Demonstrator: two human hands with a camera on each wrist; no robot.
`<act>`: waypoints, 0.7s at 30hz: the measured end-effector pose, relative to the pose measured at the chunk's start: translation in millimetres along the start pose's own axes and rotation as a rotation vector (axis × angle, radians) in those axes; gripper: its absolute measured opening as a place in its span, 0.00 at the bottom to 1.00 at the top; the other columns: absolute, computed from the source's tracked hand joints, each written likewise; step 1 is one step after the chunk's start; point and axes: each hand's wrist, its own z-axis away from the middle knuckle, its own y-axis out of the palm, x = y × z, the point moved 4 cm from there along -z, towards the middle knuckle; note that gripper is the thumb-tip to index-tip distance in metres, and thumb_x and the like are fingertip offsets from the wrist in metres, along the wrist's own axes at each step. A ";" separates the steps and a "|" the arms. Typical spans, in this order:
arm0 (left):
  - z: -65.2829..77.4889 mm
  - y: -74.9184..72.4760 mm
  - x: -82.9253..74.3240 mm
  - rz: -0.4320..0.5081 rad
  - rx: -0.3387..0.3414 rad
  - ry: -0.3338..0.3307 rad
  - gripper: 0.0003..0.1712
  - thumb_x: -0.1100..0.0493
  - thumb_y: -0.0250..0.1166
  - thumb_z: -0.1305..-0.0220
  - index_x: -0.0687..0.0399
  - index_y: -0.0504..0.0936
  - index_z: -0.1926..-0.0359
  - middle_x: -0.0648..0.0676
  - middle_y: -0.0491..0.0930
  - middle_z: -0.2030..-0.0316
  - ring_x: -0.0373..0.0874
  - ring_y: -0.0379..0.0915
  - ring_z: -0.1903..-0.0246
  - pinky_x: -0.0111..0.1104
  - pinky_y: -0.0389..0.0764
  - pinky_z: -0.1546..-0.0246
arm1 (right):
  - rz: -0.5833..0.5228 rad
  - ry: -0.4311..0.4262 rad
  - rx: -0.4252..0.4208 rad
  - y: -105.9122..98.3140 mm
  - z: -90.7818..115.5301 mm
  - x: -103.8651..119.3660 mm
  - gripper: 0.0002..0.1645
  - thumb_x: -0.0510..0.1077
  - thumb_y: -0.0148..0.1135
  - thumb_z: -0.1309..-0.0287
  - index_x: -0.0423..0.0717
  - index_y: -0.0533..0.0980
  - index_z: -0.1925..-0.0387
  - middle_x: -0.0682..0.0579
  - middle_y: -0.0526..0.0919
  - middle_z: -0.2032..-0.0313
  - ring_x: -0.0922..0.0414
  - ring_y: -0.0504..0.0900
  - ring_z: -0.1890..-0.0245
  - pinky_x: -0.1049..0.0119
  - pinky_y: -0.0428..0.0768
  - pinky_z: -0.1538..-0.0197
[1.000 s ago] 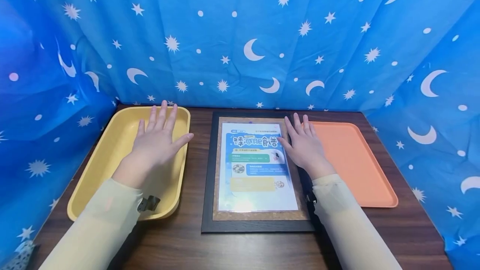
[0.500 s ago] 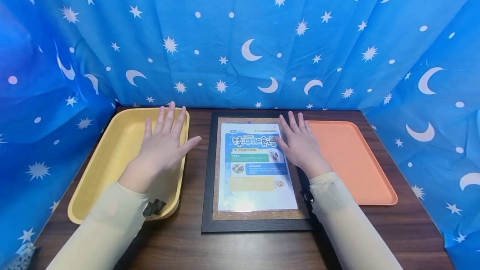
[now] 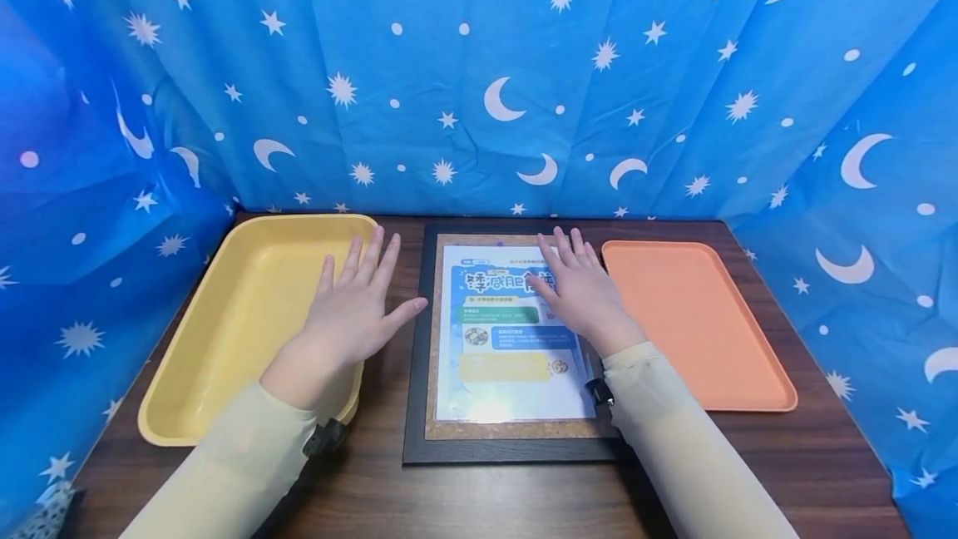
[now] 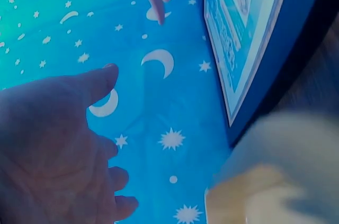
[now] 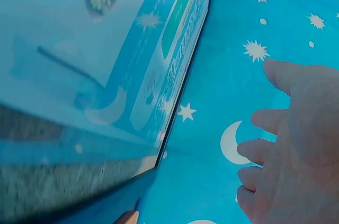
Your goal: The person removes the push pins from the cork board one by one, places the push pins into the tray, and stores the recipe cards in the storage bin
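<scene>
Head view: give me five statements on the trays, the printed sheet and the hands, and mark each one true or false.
1. The yellow tray lies to the left of the printed sheet. True.
2. The left hand grips the yellow tray. False: its fingers are spread and hold nothing.
3. The printed sheet lies in the orange tray. False: it lies inside the black frame, between the two trays.
4. The right hand covers part of the printed sheet in this view. True.
5. The right hand is clenched. False: it is open.
</scene>
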 end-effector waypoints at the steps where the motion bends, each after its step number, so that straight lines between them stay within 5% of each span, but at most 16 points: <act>1: 0.6 1.3 -2.1 -0.002 0.000 0.002 0.56 0.25 0.48 0.29 0.46 0.33 0.16 0.56 0.28 0.16 0.60 0.20 0.18 0.63 0.25 0.22 | 0.000 0.000 0.003 0.7 -0.4 1.2 0.47 0.66 0.48 0.25 0.55 0.45 0.16 0.47 0.40 0.16 0.44 0.31 0.16 0.44 0.40 0.17; 21: 13.2 33.5 -34.0 -0.043 -0.004 0.070 0.55 0.28 0.55 0.31 0.44 0.42 0.16 0.53 0.34 0.16 0.59 0.25 0.17 0.62 0.32 0.21 | 0.014 -0.063 0.011 11.4 -5.9 21.5 0.47 0.66 0.53 0.27 0.53 0.50 0.17 0.47 0.41 0.16 0.45 0.32 0.16 0.45 0.39 0.17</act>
